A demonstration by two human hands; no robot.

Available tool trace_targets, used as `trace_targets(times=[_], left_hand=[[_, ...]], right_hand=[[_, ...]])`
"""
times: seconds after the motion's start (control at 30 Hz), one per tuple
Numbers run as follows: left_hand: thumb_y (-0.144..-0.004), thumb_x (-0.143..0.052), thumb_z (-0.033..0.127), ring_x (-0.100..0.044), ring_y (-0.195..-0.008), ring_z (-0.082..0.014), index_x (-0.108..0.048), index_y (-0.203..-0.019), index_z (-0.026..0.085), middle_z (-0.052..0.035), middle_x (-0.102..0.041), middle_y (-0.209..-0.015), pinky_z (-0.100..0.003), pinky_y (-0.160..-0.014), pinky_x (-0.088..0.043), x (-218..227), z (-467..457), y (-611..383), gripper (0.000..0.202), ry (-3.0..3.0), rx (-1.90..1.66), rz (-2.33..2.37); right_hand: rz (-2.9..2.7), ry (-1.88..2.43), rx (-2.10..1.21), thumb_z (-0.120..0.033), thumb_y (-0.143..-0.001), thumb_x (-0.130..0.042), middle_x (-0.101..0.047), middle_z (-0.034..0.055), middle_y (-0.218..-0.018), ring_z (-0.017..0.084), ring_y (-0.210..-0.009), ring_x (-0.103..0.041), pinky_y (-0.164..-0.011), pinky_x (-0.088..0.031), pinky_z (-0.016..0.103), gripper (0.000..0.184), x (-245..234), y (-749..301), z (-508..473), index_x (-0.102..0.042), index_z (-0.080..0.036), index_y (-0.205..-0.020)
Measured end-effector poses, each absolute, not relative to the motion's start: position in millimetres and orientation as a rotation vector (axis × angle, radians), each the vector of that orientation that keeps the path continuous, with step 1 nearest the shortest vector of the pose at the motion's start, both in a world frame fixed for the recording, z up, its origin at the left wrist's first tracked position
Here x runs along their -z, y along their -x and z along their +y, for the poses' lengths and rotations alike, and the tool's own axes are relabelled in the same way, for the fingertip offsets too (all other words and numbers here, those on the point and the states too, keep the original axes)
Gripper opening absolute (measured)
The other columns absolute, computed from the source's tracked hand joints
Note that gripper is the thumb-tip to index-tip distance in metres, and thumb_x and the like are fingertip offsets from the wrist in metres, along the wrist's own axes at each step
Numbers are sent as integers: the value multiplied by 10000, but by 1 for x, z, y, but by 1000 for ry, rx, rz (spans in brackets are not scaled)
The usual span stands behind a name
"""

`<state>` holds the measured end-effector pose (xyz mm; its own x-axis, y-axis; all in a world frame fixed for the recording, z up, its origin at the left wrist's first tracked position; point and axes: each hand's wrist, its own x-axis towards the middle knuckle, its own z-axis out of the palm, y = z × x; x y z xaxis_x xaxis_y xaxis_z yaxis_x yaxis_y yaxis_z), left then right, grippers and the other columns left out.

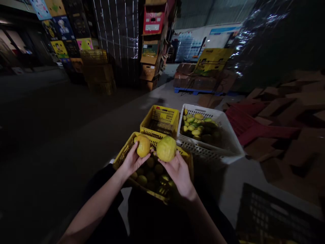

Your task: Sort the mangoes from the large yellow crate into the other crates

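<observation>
My left hand (134, 160) holds a yellow-orange citrus fruit (143, 146), with thumb and fingers around its lower left side. Cupped in my right hand (179, 169) is a larger yellow-green citrus fruit (166, 149) with a bumpy skin. The two fruits are side by side, a small gap between them, raised above a yellow crate (125, 151). Several round fruits (150, 176) lie in shadow inside that crate. Behind it to the right, a white crate (232, 135) holds several yellow and green fruits (195, 127).
A second yellow crate (159, 115) stands just beyond the near one. Flattened cardboard (291, 142) and a red crate (250, 123) are heaped at right. A dark crate (276, 213) sits at lower right. Stacked boxes (152, 51) and a blue pallet (195, 91) stand farther back.
</observation>
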<state>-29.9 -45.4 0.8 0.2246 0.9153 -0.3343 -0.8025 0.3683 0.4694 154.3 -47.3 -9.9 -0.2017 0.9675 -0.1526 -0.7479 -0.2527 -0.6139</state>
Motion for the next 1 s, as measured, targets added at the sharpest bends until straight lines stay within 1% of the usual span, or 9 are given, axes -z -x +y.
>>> trace_targets(times=[0.1, 0.17, 0.33, 0.4, 0.5, 0.63, 0.73, 0.83, 1.0], left_hand=[[-1024, -454, 285, -720, -642, -137, -525, -1358, 73, -77, -740, -816, -159, -529, -570, -4, -45, 28, 402, -167, -1231, 722], [-1020, -447, 323, -679, -554, -129, -590, -1243, 68, -59, -716, -736, -159, -448, -529, -5, -45, 29, 368, -183, -1236, 748], [-990, -379, 543, -634, -518, -151, -660, -1015, 80, -93, -701, -705, -226, -458, -547, -4, -46, 32, 542, -267, -1231, 644], [-995, -371, 519, -624, -501, -143, -652, -1035, 89, -89, -709, -719, -212, -436, -523, -2, -46, 33, 515, -243, -1267, 644], [-994, -428, 470, -630, -484, -147, -622, -1177, 89, -70, -711, -709, -222, -451, -539, 3, -44, 34, 465, -188, -1263, 680], [-1001, -468, 408, -712, -627, -186, -509, -1415, 96, -105, -756, -834, -286, -616, -621, 10, -41, 37, 520, -141, -1200, 680], [-1010, -467, 455, -736, -707, -195, -449, -1495, 108, -125, -770, -938, -303, -694, -635, 10, -40, 38, 597, -121, -1214, 657], [-1008, -471, 503, -738, -698, -177, -470, -1490, 121, -119, -770, -986, -261, -659, -632, 3, -41, 37, 615, -118, -1235, 633], [-1035, -446, 451, -753, -749, -160, -518, -1428, 62, -140, -755, -997, -178, -633, -615, -8, -42, 28, 557, -36, -1206, 684]], right_hand=[[-406, 658, -1701, -511, -731, -801, -795, 34, -939, 229, -791, -728, -680, -608, 365, 347, 15, -153, -47, -723, -261, -958], [-311, 696, -1688, -498, -744, -788, -793, 8, -899, 224, -780, -728, -658, -606, 363, 306, 15, -154, -47, -712, -285, -949], [-205, 705, -1725, -506, -777, -718, -778, -3, -824, 217, -752, -722, -619, -593, 334, 256, 5, -153, -47, -709, -287, -909], [-181, 709, -1694, -489, -786, -709, -783, -17, -851, 208, -775, -724, -643, -601, 336, 229, 3, -153, -47, -705, -294, -905], [-145, 753, -1639, -451, -785, -708, -795, -45, -908, 214, -844, -734, -730, -621, 393, 170, 8, -153, -45, -699, -323, -897], [-327, 778, -1773, -471, -742, -695, -802, 37, -853, 274, -798, -743, -752, -617, 463, 210, 21, -156, -40, -712, -283, -835], [-491, 760, -1831, -537, -731, -704, -801, 81, -873, 303, -772, -746, -748, -614, 486, 328, 25, -156, -40, -730, -253, -892], [-472, 758, -1799, -578, -747, -730, -795, 70, -892, 261, -705, -734, -654, -617, 408, 400, 21, -151, -43, -730, -251, -976], [-300, 811, -1811, -569, -823, -676, -790, 57, -848, 194, -694, -729, -587, -606, 278, 368, 16, -145, -44, -737, -231, -954]])
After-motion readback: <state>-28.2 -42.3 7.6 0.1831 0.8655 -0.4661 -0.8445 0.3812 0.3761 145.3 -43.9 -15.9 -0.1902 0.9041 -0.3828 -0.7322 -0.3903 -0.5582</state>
